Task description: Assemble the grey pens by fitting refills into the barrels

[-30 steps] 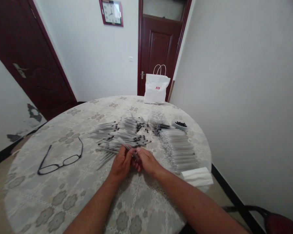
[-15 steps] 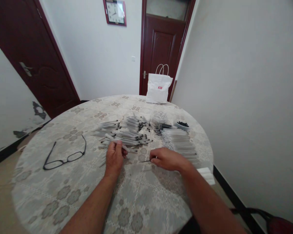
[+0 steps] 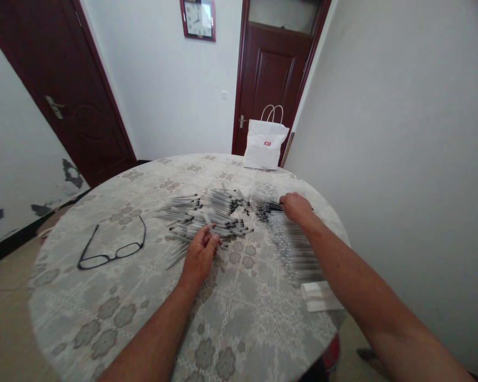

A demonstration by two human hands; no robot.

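Observation:
My left hand (image 3: pixel 201 252) is closed on a pale, translucent tube (image 3: pixel 209 223), just in front of a pile of similar tubes with dark tips (image 3: pixel 227 225). My right hand (image 3: pixel 297 207) reaches to the far right, its fingers together at the thin black pieces (image 3: pixel 274 206); whether it grips one is too small to tell. Below that hand lies a row of pale tubes (image 3: pixel 302 254), side by side. A clear plastic bag (image 3: pixel 265 191) rests behind the black pieces.
Black-framed glasses (image 3: pixel 111 258) lie on the left of the round, cloth-covered table (image 3: pixel 143 329). A white paper bag (image 3: pixel 266 146) stands at the far edge. Folded white paper (image 3: pixel 321 296) is at the right edge, under my right forearm.
My right hand has moved from the table's middle, where it held a thin dark piece, away to the black pieces. My left hand has turned its tube more upright. The view has shifted slightly.

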